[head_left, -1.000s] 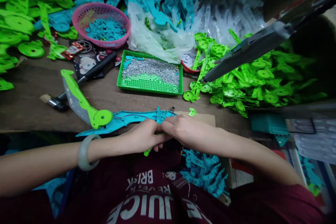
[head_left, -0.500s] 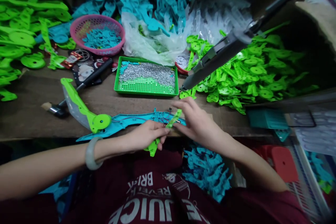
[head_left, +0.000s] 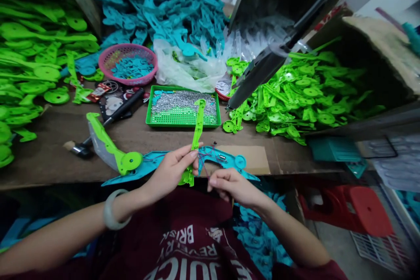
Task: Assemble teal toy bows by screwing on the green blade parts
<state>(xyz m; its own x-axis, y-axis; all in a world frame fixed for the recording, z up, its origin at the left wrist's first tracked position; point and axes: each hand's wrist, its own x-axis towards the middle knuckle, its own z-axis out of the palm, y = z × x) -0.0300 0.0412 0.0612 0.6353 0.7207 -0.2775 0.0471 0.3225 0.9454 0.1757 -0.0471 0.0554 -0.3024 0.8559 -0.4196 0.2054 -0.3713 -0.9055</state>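
My left hand (head_left: 179, 162) is closed round a long lime-green plastic part (head_left: 198, 129), which stands roughly upright and sticks out above and below the fingers. My right hand (head_left: 229, 186) pinches a thin dark wire (head_left: 206, 169) just right of it. Behind both hands, along the table's front edge, lies a curved blue plastic shell (head_left: 154, 157) with wires inside it and a small metal-looking piece (head_left: 222, 157) on its right half. A green and clear blade-like piece (head_left: 113, 148) with a round disc is at the shell's left end.
A green tray (head_left: 183, 121) of small silver screws stands behind the shell. An electric screwdriver (head_left: 257, 74) hangs to its right. A pink basket (head_left: 129, 81), a brush (head_left: 82, 148) and piles of green parts (head_left: 305, 92) and blue parts (head_left: 164, 8) surround the table.
The green part has swung from slanting low to nearly upright in my left hand. My right hand has come down toward me, drawing the wire taut. The view has shifted slightly.
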